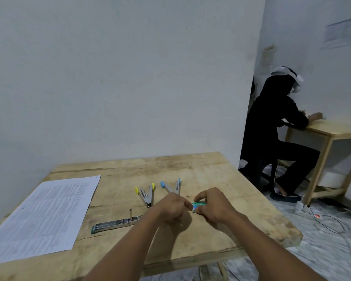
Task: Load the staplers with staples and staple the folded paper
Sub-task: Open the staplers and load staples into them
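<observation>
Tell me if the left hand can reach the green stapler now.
Probably yes: the green stapler lies beside the left hand, nothing between them, though that hand is pinching the staple box.

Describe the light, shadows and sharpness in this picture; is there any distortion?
Head view: dim, bluish light, no glare; the left hand and right hand, at the staple box, cast a soft shadow on the wooden table, nearer the camera. Head view: the wall corner leans, likely wide-angle distortion; the printed sheet has text too blurred to read.
</observation>
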Tool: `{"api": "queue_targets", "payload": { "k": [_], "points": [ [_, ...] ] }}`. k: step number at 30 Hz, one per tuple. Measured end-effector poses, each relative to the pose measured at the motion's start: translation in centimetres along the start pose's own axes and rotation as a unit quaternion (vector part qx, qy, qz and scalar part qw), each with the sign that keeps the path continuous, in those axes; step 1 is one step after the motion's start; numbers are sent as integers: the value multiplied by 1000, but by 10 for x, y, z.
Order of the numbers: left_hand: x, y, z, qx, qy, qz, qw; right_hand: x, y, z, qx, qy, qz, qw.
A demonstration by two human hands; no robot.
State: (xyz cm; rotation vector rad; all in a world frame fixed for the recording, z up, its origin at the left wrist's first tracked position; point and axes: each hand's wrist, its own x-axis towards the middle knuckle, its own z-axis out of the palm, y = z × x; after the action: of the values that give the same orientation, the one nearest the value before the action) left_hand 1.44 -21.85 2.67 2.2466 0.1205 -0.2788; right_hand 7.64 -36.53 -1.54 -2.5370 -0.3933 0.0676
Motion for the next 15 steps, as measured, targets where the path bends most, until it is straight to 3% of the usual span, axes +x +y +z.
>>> {"api": "queue_targets", "payload": {
  "k": [6,10,15],
  "points": [
    [-2,-3,-2,-5,1,-3,1000,0,0,-2,-17,1,-22,1000],
    [2,-4,0,-58,0,-48,997,4,3,-1,-9,4,-20,1000],
    [8,-9,-7,-89,54,-38,994,4,3,-1,-21,2,-15,1000]
  ]
}}
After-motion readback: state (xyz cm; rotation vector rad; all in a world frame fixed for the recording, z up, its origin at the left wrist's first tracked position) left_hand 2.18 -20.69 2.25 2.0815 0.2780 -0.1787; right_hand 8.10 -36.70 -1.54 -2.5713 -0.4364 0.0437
